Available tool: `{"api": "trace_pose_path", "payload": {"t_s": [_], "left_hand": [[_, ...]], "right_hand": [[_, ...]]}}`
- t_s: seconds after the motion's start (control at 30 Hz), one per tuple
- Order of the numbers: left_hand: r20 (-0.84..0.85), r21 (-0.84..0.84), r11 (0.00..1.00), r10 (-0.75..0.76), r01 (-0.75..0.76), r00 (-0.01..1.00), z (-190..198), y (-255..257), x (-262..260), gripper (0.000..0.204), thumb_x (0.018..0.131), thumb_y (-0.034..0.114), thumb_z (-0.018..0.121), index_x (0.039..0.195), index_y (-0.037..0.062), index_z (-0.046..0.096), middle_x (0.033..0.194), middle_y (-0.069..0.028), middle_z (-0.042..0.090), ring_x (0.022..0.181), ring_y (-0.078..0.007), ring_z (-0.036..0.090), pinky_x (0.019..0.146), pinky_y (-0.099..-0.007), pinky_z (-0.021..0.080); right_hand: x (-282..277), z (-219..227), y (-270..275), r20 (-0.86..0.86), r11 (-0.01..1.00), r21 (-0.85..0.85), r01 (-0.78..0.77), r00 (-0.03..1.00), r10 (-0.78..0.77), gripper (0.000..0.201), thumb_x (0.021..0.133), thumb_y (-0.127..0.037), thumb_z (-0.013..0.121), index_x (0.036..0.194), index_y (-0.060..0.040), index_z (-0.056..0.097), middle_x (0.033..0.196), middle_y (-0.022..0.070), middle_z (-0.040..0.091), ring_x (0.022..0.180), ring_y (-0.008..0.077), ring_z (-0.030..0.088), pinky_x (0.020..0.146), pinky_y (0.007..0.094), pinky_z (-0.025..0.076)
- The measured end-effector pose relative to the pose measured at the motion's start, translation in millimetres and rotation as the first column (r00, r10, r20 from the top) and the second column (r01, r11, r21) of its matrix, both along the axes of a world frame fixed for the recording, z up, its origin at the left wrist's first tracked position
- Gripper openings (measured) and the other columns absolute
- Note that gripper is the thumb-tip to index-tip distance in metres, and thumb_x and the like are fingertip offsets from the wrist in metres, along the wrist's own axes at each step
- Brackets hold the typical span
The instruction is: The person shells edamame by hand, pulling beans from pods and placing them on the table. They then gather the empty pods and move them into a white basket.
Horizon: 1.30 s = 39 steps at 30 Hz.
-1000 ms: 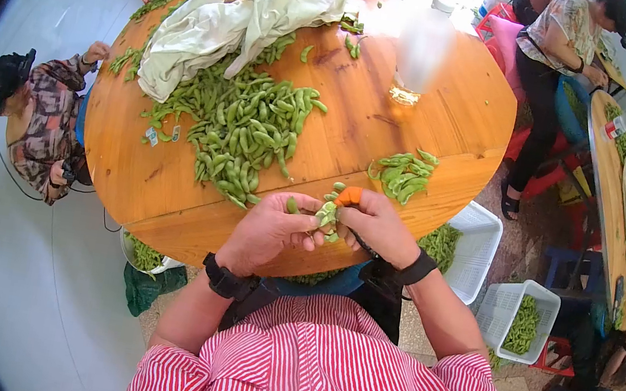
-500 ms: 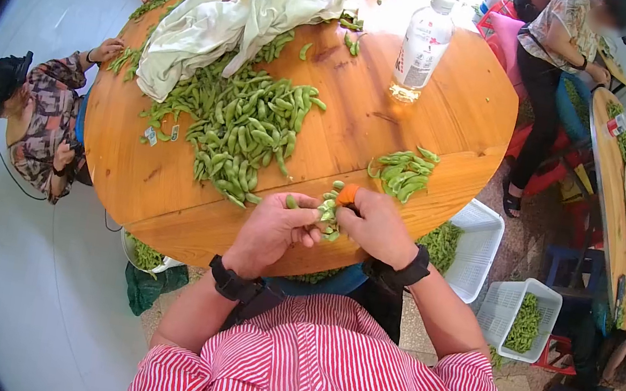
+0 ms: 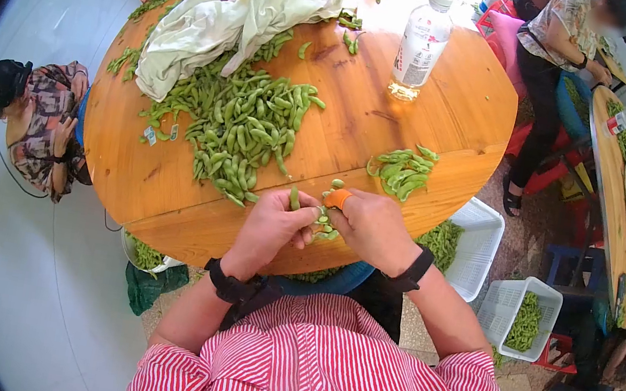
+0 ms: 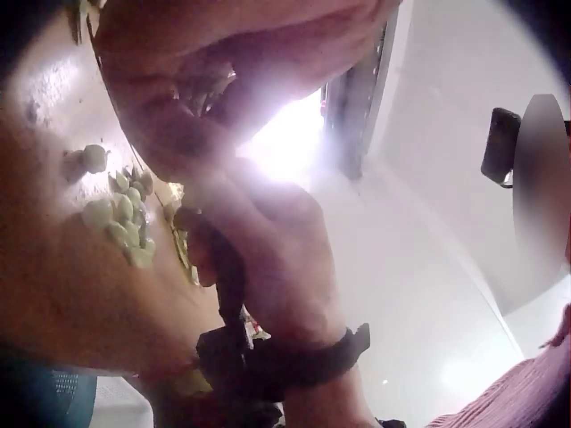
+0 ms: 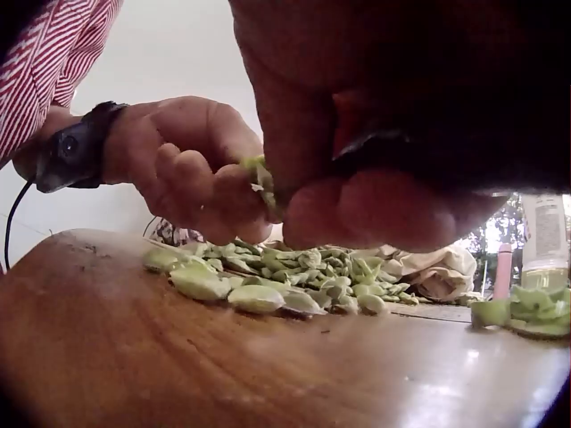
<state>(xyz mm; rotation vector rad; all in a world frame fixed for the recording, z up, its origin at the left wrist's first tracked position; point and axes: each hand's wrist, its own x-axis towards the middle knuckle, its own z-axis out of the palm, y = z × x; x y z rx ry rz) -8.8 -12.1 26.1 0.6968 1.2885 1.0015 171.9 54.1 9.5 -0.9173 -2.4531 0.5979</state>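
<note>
Pod [image 5: 260, 183]: over the counter's [image 3: 466, 105] near edge
Left hand [image 3: 270, 226]: thumb and fingers pinching the pod
Right hand [image 3: 378, 226]: pinching it too
Beans [image 4: 129, 218]: on the counter below
Small heap [image 3: 404, 173]: toward the right edge

One slim green pod [image 3: 294, 198] is held upright by the left hand [image 3: 268, 228]; a second pod [image 5: 261, 185] is pinched between both hands, the right hand [image 3: 380, 229] included. Pale beans [image 4: 128, 218] are clustered just below. Green pods [image 3: 245, 132] are heaped beyond the left hand, a smaller pile [image 3: 402, 173] beyond the right.
</note>
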Motion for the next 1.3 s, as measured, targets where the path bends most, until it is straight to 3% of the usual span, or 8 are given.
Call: {"api": "trace_pose_path", "payload": {"t_s": [0.2, 0.27, 0.57, 0.67, 0.8, 1.0, 1.2, 1.3], "left_hand": [[-0.019, 0.004, 0.999, -0.033, 0.033, 0.999, -1.2, 1.2, -1.3, 0.011, 0.091, 0.012, 0.064, 0.097, 0.003, 0.063, 0.07, -0.0006, 0.063, 0.055, -0.0074, 0.06, 0.048, -0.0209, 0.048], [-0.043, 0.018, 1.0, 0.003, -0.002, 0.999, 0.7, 1.7, 0.0, 0.01, 0.092, 0.012, 0.064, 0.096, 0.0029, 0.063, 0.07, -0.0001, 0.063, 0.055, -0.007, 0.06, 0.047, -0.0206, 0.047], [-0.251, 0.072, 0.997, 0.05, -0.033, 0.967, -12.1, 3.2, -0.5, 0.012, 0.092, 0.013, 0.063, 0.096, 0.0026, 0.062, 0.068, 0.0018, 0.06, 0.053, -0.005, 0.056, 0.045, -0.0189, 0.044], [-0.308, 0.107, 0.994, 0.057, -0.025, 0.95, -15.4, 3.4, -1.0, 0.012, 0.092, 0.014, 0.063, 0.096, 0.0025, 0.062, 0.068, 0.0015, 0.06, 0.053, -0.0051, 0.056, 0.046, -0.0194, 0.045], [-0.26, 0.099, 0.994, 0.059, -0.034, 0.964, -8.1, 2.9, 5.9, 0.012, 0.092, 0.014, 0.063, 0.096, 0.0024, 0.062, 0.068, 0.0015, 0.06, 0.053, -0.0054, 0.056, 0.047, -0.0197, 0.045], [-0.24, 0.144, 0.989, 0.073, -0.039, 0.968, -11.8, 0.6, 4.9, 0.011, 0.093, 0.012, 0.062, 0.096, 0.0019, 0.062, 0.069, 0.0013, 0.061, 0.055, -0.0055, 0.057, 0.049, -0.0202, 0.045], [-0.434, 0.242, 0.97, 0.144, -0.038, 0.889, -20.0, -0.5, -3.0, 0.01, 0.092, 0.01, 0.063, 0.096, 0.0007, 0.063, 0.068, 0.0029, 0.058, 0.057, -0.0042, 0.054, 0.052, -0.0201, 0.045], [-0.547, 0.287, 0.953, 0.081, 0.096, 0.833, -18.3, -1.7, -1.1, 0.012, 0.091, 0.009, 0.064, 0.099, -0.0003, 0.063, 0.075, 0.0024, 0.06, 0.06, -0.0036, 0.054, 0.054, -0.0196, 0.045]], "right_hand": [[-2.5, 3.1, 6.1, 0.008, 0.997, -0.055, -0.045, 0.999, 0.046, 0.013, 0.083, -0.015, 0.065, 0.091, -0.0037, 0.066, 0.071, 0.0178, 0.063, 0.068, 0.0357, 0.064, 0.059, 0.0442, 0.05], [-4.8, 5.8, 6.4, 0.015, 0.983, -0.181, 0.039, 0.999, -0.037, 0.013, 0.082, -0.014, 0.064, 0.086, -0.0018, 0.066, 0.071, 0.0205, 0.063, 0.068, 0.0379, 0.064, 0.06, 0.045, 0.05], [-6.3, -11.7, 12.2, -0.044, 0.99, -0.059, 0.127, 0.991, -0.13, 0.014, 0.083, -0.014, 0.065, 0.088, -0.0006, 0.064, 0.073, 0.0218, 0.063, 0.07, 0.0396, 0.063, 0.061, 0.0457, 0.05], [-7.5, 7.3, 1.6, -0.018, 0.987, -0.14, 0.079, 0.996, -0.083, 0.016, 0.082, -0.015, 0.066, 0.087, 0.0002, 0.062, 0.073, 0.0217, 0.063, 0.069, 0.0393, 0.063, 0.061, 0.0465, 0.05], [-8.0, 0.3, -0.8, -0.003, 0.996, -0.065, 0.058, 0.998, -0.059, 0.016, 0.082, -0.015, 0.066, 0.084, 0.0002, 0.061, 0.073, 0.0213, 0.063, 0.068, 0.039, 0.064, 0.061, 0.0463, 0.05], [-5.1, 2.1, 3.4, 0.078, 0.985, -0.149, 0.092, 0.994, -0.081, 0.015, 0.082, -0.014, 0.065, 0.084, 0.0003, 0.061, 0.075, 0.0214, 0.063, 0.073, 0.0393, 0.064, 0.063, 0.0461, 0.05], [-1.4, 3.7, 6.2, -0.055, 0.979, -0.047, 0.197, 0.978, -0.2, 0.013, 0.083, -0.011, 0.063, 0.09, -0.0008, 0.061, 0.079, 0.0211, 0.063, 0.077, 0.0397, 0.063, 0.065, 0.0463, 0.05], [1.7, 8.4, 4.7, -0.109, 0.986, -0.118, 0.117, 0.985, -0.13, 0.015, 0.084, -0.012, 0.063, 0.094, -0.0012, 0.062, 0.079, 0.0211, 0.062, 0.076, 0.0392, 0.063, 0.064, 0.0461, 0.049]]}}
